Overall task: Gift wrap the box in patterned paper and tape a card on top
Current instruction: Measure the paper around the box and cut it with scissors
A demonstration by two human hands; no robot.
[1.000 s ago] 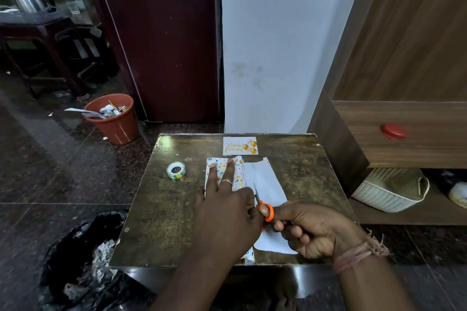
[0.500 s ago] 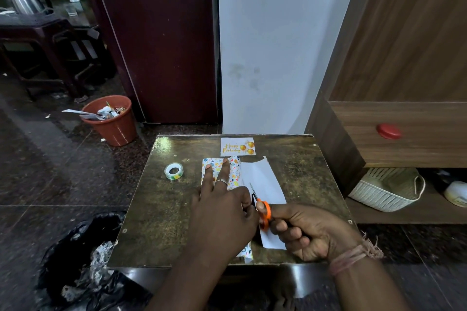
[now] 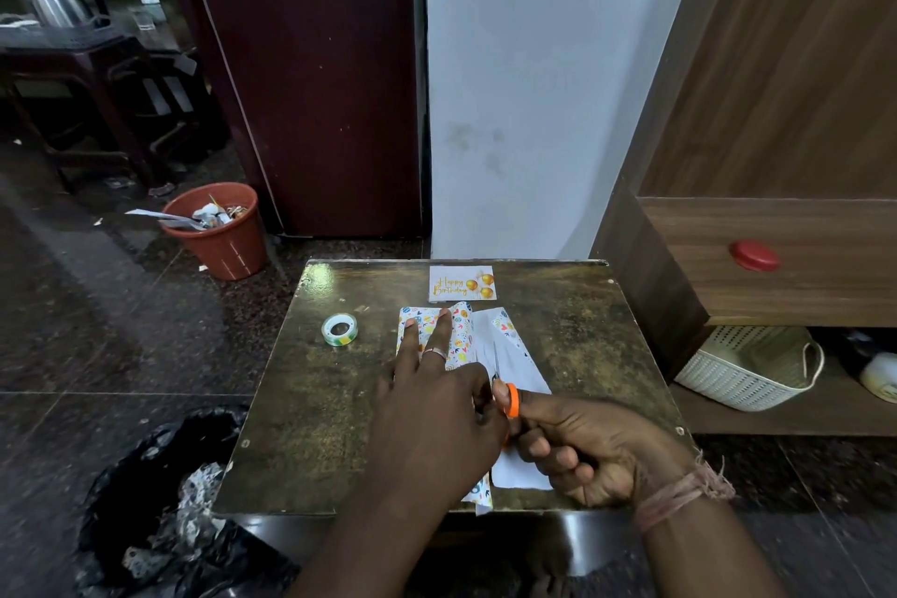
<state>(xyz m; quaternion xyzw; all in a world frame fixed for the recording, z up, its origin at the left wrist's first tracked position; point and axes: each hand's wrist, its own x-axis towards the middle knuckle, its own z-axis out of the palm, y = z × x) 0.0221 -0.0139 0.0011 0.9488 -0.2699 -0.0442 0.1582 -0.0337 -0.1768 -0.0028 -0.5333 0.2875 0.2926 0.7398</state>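
Left hand (image 3: 432,422) lies flat, fingers straight, pressing the paper-covered box (image 3: 437,335) mid-counter (image 3: 301,403). Right hand (image 3: 582,452) grips orange-handled scissors (image 3: 507,396), blades pointing away along the white paper flap (image 3: 505,354) just right of the box; the cut line likely runs lengthwise.

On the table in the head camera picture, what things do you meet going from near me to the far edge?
Right hand gripping the orange scissors → left hand pressing the wrapped box → tape roll → birthday card by the far edge of the table.

Finger ring (image 3: 435,353), frayed wrist thread (image 3: 679,493)
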